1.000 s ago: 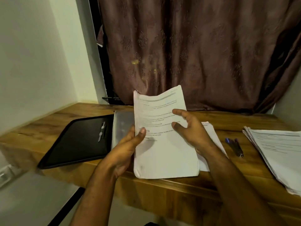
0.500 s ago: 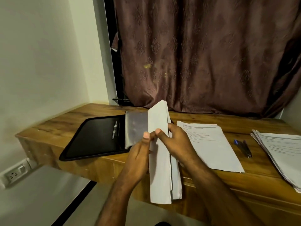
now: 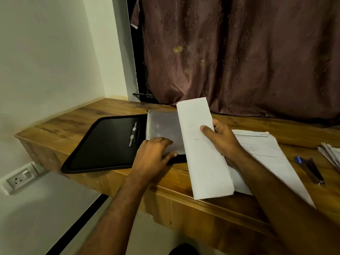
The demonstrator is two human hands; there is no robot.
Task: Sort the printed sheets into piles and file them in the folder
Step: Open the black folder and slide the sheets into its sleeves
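Observation:
A black folder (image 3: 103, 144) lies open on the wooden desk (image 3: 184, 183), its clear plastic sleeve (image 3: 163, 126) spread on the right half. My left hand (image 3: 152, 155) rests on the sleeve's near edge with fingers laid over it. My right hand (image 3: 220, 140) grips a bundle of white sheets (image 3: 204, 155), held tilted above the desk just right of the sleeve, thumb on its blank back. A printed sheet pile (image 3: 263, 150) lies flat under my right forearm. Another pile (image 3: 331, 153) sits at the far right edge.
A pen (image 3: 132, 134) is clipped in the folder's spine. A blue pen and a dark one (image 3: 309, 170) lie between the two piles. A brown curtain (image 3: 239, 52) hangs behind the desk. A wall socket (image 3: 20, 179) is low on the left.
My left hand let go of the bundle and dropped onto the plastic sleeve. My right hand alone now holds the bundle, turned with its blank side up. The view shifted left.

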